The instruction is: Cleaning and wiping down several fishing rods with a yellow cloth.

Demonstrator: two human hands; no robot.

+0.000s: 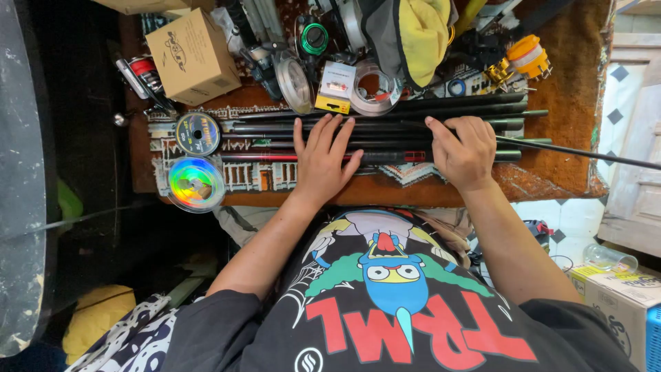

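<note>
**Two hands on a row of dark fishing rod sections**

The left hand [322,160] lies flat and released, fingers spread, palm down across the bundle of dark fishing rod sections [385,127] that run side by side under both hands. The right hand [463,150] is curled, its fingers bent over the same sections, gripping one thin rod section [585,153] that runs out past the hand to its outer side. Beyond the left hand's outer side lie two line spools, a dark spool [197,133] and an iridescent spool [196,183] nearer the body. Past the fingertips stand a cardboard box [193,56], a clear line spool [375,89] and a yellow cap [420,34].
</note>
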